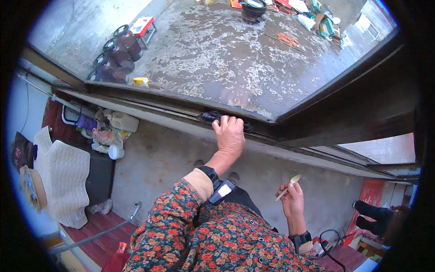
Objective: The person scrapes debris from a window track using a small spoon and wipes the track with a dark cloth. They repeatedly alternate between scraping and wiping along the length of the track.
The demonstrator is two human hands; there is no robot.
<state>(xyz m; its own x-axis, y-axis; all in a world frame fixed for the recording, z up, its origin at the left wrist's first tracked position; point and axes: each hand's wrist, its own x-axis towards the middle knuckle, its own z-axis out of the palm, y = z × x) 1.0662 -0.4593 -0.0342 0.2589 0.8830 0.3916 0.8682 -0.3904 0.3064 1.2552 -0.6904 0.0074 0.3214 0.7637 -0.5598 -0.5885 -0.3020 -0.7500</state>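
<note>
My left hand [229,134] presses a dark, crumpled cloth [209,116] against the sill and track of a dark window frame [163,103]. The cloth pokes out on both sides of the fingers. Lower and to the right, my right hand [293,200] is raised in front of the body, clear of the window. It pinches a thin, pale tool [295,178] with a spoon-like, pointed top end; its exact kind cannot be told. Black straps sit on both wrists, and a small device [222,191] is on the left one.
Behind the glass lies a patchy concrete yard [190,51] with dark jars [119,57] and piled rubbish [326,27]. Indoors at left are a white quilted cover [64,180] over a dark box, a plastic jug [124,121] and a metal rail [98,235]. Dark clothing [372,216] hangs at right.
</note>
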